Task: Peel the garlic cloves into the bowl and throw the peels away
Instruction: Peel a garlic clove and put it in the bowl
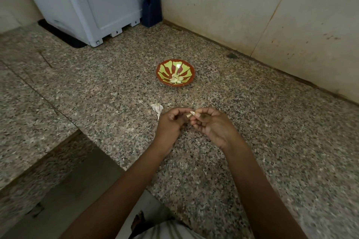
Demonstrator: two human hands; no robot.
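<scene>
Left hand (172,122): you are curling your fingers round the garlic clove (188,116), holding it just above the counter (242,161).
Right hand (211,128): you are pinching the far end of the same clove, thumb and forefinger closed tight on it; both hands are meeting at that one point.
Clove state: it is showing a brownish skin, so I am judging the peeling as under way, not finished. It is too small to tell how much skin is loose.
Garlic remnant (157,108): it is lying on the counter just beside your left hand, pale and papery. I cannot tell whether it is holding more cloves.
Bowl (186,66): it is sitting well beyond your hands, nearer the wall, with the peeled cloves (176,79) resting in its bottom.
White appliance (87,6): it is standing at the back left corner, well apart from the work.
Risk 1: you are working away from the bowl, so a slippery peeled clove could be popping out of the pinch and landing on the counter or rolling off its near edge.
Risk 2: light flakes could be drifting across the speckled stone, where they are hard to spot for discarding.
Risk 3: dropping the clove in from a distance could be missing the shallow rim.
</scene>
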